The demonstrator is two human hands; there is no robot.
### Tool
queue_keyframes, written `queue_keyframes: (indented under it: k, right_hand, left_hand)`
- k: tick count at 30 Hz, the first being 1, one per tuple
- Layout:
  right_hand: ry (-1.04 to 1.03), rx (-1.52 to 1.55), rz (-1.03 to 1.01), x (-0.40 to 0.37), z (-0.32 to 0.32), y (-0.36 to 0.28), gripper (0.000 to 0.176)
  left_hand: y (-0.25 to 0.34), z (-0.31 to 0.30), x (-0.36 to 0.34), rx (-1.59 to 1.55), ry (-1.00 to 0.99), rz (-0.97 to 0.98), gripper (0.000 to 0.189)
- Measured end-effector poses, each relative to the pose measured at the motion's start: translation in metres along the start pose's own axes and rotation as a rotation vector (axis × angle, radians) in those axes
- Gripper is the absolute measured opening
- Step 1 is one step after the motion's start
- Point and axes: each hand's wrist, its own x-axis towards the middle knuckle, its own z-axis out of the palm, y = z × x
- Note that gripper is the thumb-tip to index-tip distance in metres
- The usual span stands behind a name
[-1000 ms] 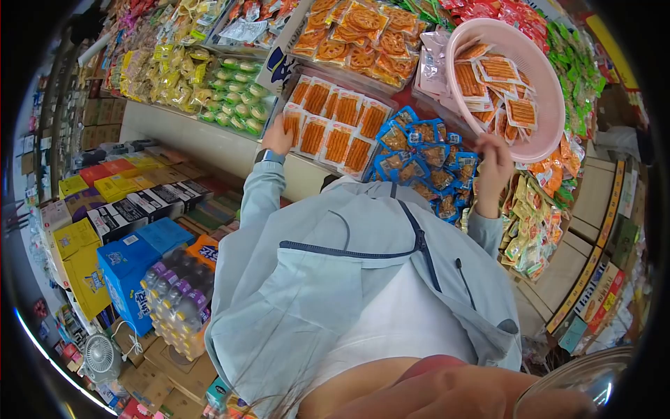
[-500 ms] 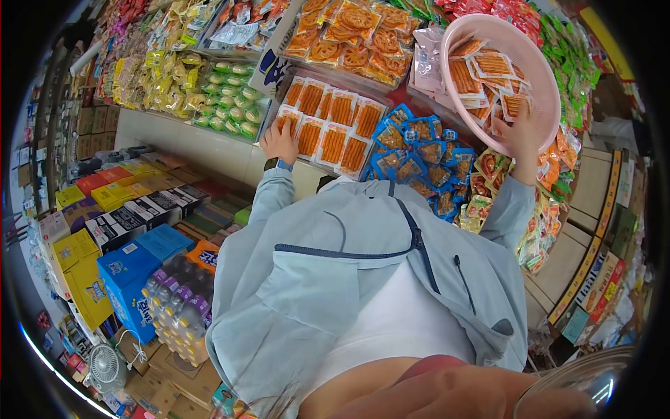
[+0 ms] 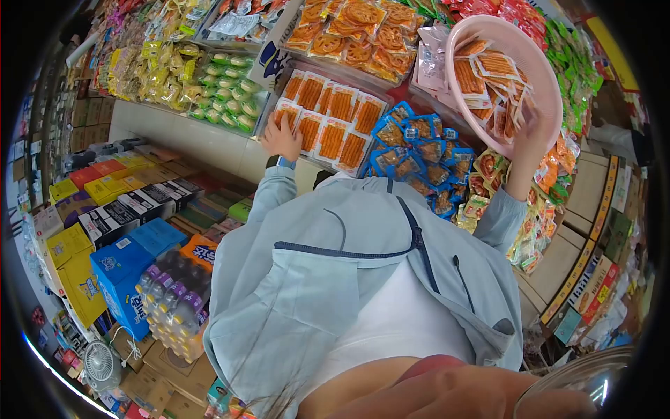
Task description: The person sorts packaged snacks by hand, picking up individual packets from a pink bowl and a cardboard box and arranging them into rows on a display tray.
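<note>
My left hand point(image 3: 282, 140), a watch on its wrist, lies with fingers apart on the lower-left packet of a shallow clear tray point(image 3: 252, 135). The tray holds two rows of flat packets of orange-brown snack sticks point(image 3: 331, 140). Over at the right, my right hand point(image 3: 534, 134) reaches into a pink plastic basket point(image 3: 556, 84). Its fingers close on a snack packet point(image 3: 515, 115) that stands tilted; the fingertips are partly hidden. More packets of the same kind point(image 3: 497, 64) lie loose in the basket.
Blue snack packets point(image 3: 412, 166) fill the section right of the tray. Lotus-root-like slices in bags point(image 3: 356, 38) lie behind it, green-and-white packs point(image 3: 227, 98) to its left. Cartons point(image 3: 125, 269) and shrink-wrapped bottles point(image 3: 174, 300) stack at lower left, near a small white fan point(image 3: 102, 362).
My right hand has shifted slightly right and down in the basket, and a packet at its fingers now stands tilted. My left hand stays on the same tray packet.
</note>
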Motion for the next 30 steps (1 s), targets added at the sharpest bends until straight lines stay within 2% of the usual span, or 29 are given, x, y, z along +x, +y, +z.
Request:
queue_keyframes:
  k: [1,4,6,8,10,11,12,13,14,15,16,18,20,22,25,26,28,30]
  right_hand:
    - [0.031,0.082,0.041,-0.007,-0.005,-0.011,0.031]
    - [0.085,0.379,0.128,-0.026,-0.004,-0.034,0.029]
    - [0.050,0.652,0.140,-0.056,0.016,-0.045,0.028]
    - [-0.246,0.733,0.037,-0.083,0.029,-0.095,0.028]
    - [-0.540,0.343,-0.361,-0.107,0.058,-0.107,0.036]
    - [-0.814,0.388,-0.431,-0.121,0.077,-0.106,0.044]
    - [-0.756,0.386,-0.724,-0.136,0.096,-0.105,0.054]
    - [-0.737,0.305,-0.873,-0.147,0.097,-0.108,0.058]
    - [-0.889,0.339,-0.860,-0.156,0.098,-0.103,0.057]
    - [-1.039,0.373,-0.846,-0.160,0.098,-0.099,0.056]
    - [-1.044,0.394,-0.767,-0.159,0.095,-0.097,0.052]
    - [-1.060,0.436,-0.603,-0.158,0.087,-0.088,0.045]
    - [-0.966,0.429,-0.575,-0.151,0.085,-0.076,0.038]
    - [-0.879,0.481,-0.496,-0.146,0.080,-0.077,0.027]
    - [-0.863,0.529,-0.392,-0.142,0.073,-0.082,0.025]
    - [-0.865,0.516,-0.430,-0.144,0.075,-0.081,0.024]
    - [-0.863,0.486,-0.516,-0.142,0.081,-0.080,0.023]
    - [-0.825,0.507,-0.518,-0.141,0.080,-0.082,0.022]
  left_hand:
    - [0.010,-0.002,-0.005,-0.041,0.039,-0.038,0.053]
    - [0.047,-0.022,-0.015,-0.375,0.088,0.189,0.056]
    - [0.083,-0.046,-0.017,-0.749,-0.133,0.361,0.053]
    - [0.113,-0.051,-0.020,-1.173,-0.623,0.239,0.045]
    - [0.137,-0.056,-0.024,-1.723,-0.900,-0.048,0.040]
    - [0.141,-0.058,-0.026,-1.989,-1.037,-0.218,0.038]
    - [0.137,-0.057,-0.024,-1.923,-1.083,-0.300,0.038]
    - [0.131,-0.055,-0.021,-1.857,-1.128,-0.381,0.038]
    - [0.125,-0.054,-0.019,-1.788,-1.171,-0.463,0.037]
    - [0.116,-0.048,-0.020,-1.743,-1.039,-0.518,0.036]
    - [0.102,-0.039,-0.021,-1.692,-0.905,-0.567,0.035]
    - [0.052,-0.009,-0.014,-1.385,-0.679,-0.592,0.032]
    - [0.015,-0.013,0.004,-1.156,-0.603,-0.616,0.030]
    - [-0.035,0.023,0.013,-0.936,-0.373,-0.222,0.036]
    - [-0.047,0.013,0.037,-0.361,-0.223,0.132,0.046]
    - [-0.043,0.010,0.042,-0.092,-0.333,0.093,0.054]
    - [-0.038,0.012,0.039,-0.014,-0.209,0.134,0.058]
    - [-0.032,0.008,0.037,0.014,-0.113,0.159,0.061]
